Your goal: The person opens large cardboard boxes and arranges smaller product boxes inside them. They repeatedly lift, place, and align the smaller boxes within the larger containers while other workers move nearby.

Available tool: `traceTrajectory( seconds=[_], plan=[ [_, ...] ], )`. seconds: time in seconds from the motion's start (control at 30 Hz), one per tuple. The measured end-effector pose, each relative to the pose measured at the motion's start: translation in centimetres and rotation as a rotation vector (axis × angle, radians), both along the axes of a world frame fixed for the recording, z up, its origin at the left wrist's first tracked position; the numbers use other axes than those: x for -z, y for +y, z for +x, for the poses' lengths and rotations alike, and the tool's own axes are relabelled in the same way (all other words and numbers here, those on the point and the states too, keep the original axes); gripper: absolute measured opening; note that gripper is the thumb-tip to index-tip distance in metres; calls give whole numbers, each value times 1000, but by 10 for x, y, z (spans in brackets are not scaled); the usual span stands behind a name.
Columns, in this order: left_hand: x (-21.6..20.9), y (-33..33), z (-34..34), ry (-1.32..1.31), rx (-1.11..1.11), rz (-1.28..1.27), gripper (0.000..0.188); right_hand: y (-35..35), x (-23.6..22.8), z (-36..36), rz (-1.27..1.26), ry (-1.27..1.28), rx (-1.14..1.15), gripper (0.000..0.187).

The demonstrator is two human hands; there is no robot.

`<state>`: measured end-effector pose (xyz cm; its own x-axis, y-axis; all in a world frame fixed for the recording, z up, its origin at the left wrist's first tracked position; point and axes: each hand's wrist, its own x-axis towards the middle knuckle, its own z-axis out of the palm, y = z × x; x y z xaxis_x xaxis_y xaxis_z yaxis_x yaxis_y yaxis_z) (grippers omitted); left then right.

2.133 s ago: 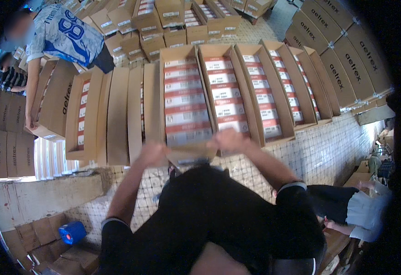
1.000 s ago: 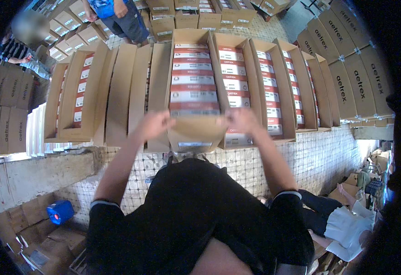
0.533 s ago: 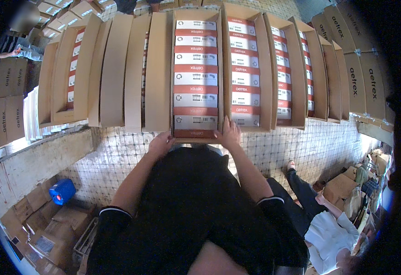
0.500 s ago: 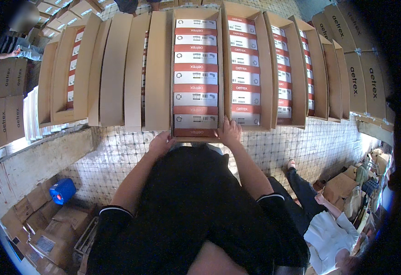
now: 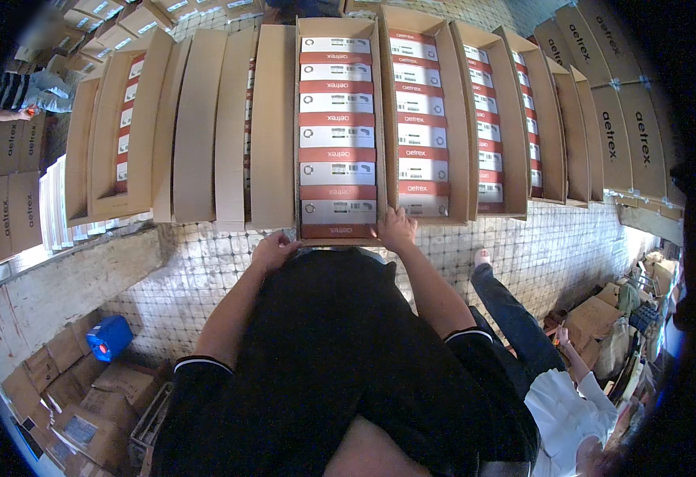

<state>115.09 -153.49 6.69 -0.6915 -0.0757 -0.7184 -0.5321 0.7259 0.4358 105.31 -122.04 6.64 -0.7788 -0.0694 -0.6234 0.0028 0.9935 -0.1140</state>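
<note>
In front of me stands a long, open cardboard carton [image 5: 380, 159] packed with a single row of white-and-red shoe boxes [image 5: 337, 137]. My left hand [image 5: 273, 250] is closed at the carton's near left corner, its fingertips on the edge. At the near right corner my right hand [image 5: 396, 231] grips the wall, fingers over the rim beside the neighbouring carton [image 5: 459, 159]. That carton also holds a row of shoe boxes. The near end of my carton is close against my black shirt.
More open cartons [image 5: 197, 127] line both sides. Closed cartons [image 5: 646, 131] are stacked at right and left. A blue jerrycan [image 5: 109, 337] and flattened cardboard [image 5: 117, 389] lie lower left. A person in a white top [image 5: 568, 409] is at my lower right; another [image 5: 14, 94] is far left.
Both hands keep their places on the carton, which has barely shifted in view. The person at lower right has moved a foot leftward. The far-left person's arm has changed position.
</note>
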Motion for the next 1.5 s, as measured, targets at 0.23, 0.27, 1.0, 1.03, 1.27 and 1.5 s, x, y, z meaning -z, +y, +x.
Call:
traceTrajectory(
  seconds=[0.23,0.27,1.0,1.03,1.27,1.5],
  plan=[
    [-8,5,-4,-20,-18,-45,57,-2,-1,-1,23,2,-8,49],
    [-9,6,-4,-16,-17,-41,57,-2,-3,-1,26,-12,-7,48],
    [9,4,4,-84,-140,41,62,-2,-4,2,5,9,-1,44],
    [9,4,4,-85,-142,29,62,-2,-4,2,-3,20,2,44],
    [-1,6,2,-69,-184,60,58,-2,-2,4,-4,37,-16,46],
    [0,7,2,-64,-168,37,58,-4,-6,3,14,33,-17,46]
  ],
)
